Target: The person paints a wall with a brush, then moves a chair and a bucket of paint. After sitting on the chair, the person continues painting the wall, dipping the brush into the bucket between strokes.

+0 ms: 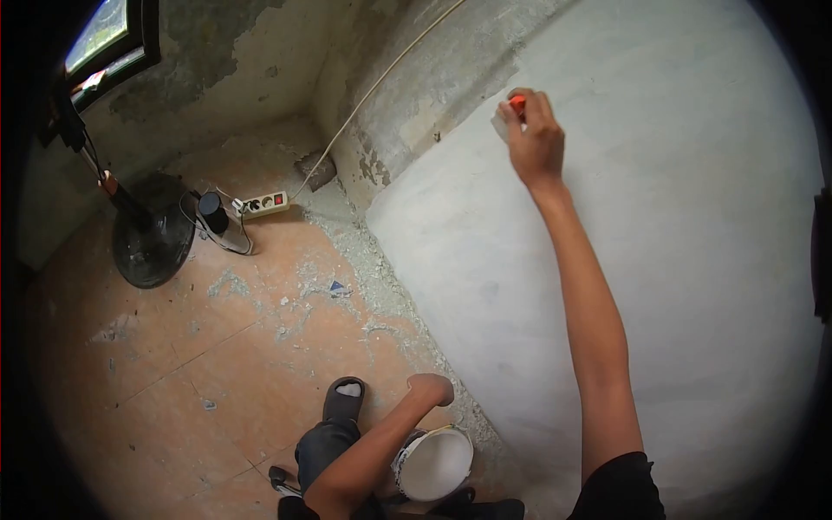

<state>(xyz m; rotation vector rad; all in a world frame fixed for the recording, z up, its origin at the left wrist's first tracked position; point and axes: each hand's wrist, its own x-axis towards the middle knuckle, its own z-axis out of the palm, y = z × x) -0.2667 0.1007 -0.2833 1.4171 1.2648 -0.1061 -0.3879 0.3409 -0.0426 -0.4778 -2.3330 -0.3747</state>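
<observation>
High on the whitish wall [485, 251], near its border with rough bare plaster, my right hand [539, 143] is closed around a putty knife. The red handle of the putty knife [517, 103] shows between the fingers, and its greyish blade [499, 126] lies against or close to the wall. Lower down, my left hand [432, 390] is curled into a fist just above a bucket [436, 465]. Its fingers are mostly turned away, so whatever they may hold is hidden. Pale whitish material shows inside the bucket.
Scrapings [381, 286] litter the tiled floor [186, 347] along the wall's foot. A power strip [264, 204], a dark-lidded container [213, 213] and a stand with a round black base [154, 232] are at the left. A cable [373, 88] runs up the wall. My sandalled foot [346, 400] is beside the bucket.
</observation>
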